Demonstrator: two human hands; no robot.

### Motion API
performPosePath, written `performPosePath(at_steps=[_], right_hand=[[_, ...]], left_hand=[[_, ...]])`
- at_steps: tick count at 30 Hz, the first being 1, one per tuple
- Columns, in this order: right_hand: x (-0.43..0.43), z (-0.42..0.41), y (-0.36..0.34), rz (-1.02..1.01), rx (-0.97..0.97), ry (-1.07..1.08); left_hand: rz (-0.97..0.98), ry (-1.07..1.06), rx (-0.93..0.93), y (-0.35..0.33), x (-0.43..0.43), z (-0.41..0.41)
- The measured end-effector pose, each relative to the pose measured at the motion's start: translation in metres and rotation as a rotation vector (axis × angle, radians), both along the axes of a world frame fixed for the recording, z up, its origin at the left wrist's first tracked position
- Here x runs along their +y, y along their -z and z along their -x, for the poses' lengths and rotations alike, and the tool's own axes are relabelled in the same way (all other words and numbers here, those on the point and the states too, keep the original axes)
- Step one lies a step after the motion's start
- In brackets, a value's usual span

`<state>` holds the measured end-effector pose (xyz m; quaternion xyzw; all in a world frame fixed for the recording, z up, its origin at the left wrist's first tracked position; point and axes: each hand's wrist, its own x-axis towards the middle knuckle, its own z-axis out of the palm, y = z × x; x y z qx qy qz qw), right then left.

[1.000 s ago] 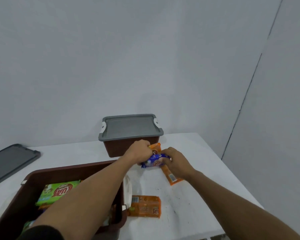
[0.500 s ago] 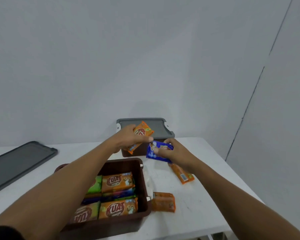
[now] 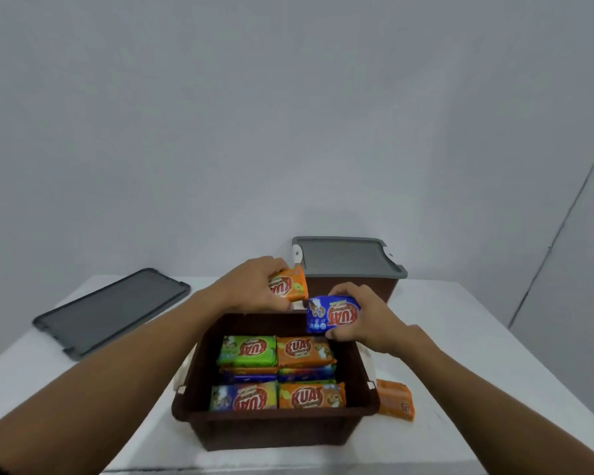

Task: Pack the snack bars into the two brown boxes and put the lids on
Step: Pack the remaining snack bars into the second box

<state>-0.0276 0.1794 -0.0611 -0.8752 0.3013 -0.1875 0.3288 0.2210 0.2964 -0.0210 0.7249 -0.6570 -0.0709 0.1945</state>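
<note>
Here your left hand point(image 3: 251, 286) clasps an orange bar point(image 3: 288, 287) and your right hand point(image 3: 364, 318) a blue bar point(image 3: 333, 315), both printed upside down, long axes running left-right, above the open brown box's point(image 3: 275, 430) far rim.

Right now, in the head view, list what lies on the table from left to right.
loose grey lid → open brown box with bars inside → orange bar lying on the table. The lidded brown box stands behind, overlapping, so I leave it unplaced.
</note>
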Motion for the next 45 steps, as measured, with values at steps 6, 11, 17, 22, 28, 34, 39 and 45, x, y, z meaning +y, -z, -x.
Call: performPosePath(at_steps=[6,11,17,22,28,34,39,45], right_hand=[[0.011,-0.021,0.004,0.177,0.022,-0.043],[0.017,-0.029,0.018,0.234,0.109,-0.062],[0.026,-0.038,0.033,0.335,0.214,-0.118],[0.027,-0.045,0.033,0.434,0.304,-0.115],[0.030,-0.051,0.031,0.459,0.391,-0.126],[0.030,-0.054,0.034,0.527,0.493,-0.157],[0.031,-0.053,0.036,0.553,0.509,-0.163],[0.033,-0.052,0.034,0.567,0.495,-0.153]], left_hand=[[-0.045,0.043,-0.104,0.007,0.021,-0.018],[-0.096,0.073,-0.136,0.026,0.033,-0.025],[-0.131,0.101,-0.136,0.057,0.046,-0.023],[-0.074,0.063,-0.209,0.074,0.045,-0.024],[-0.082,0.020,-0.385,0.078,0.044,-0.022],[-0.103,0.008,-0.422,0.081,0.045,-0.022],[-0.105,0.015,-0.467,0.082,0.045,-0.019],[-0.091,0.020,-0.464,0.079,0.047,-0.017]])
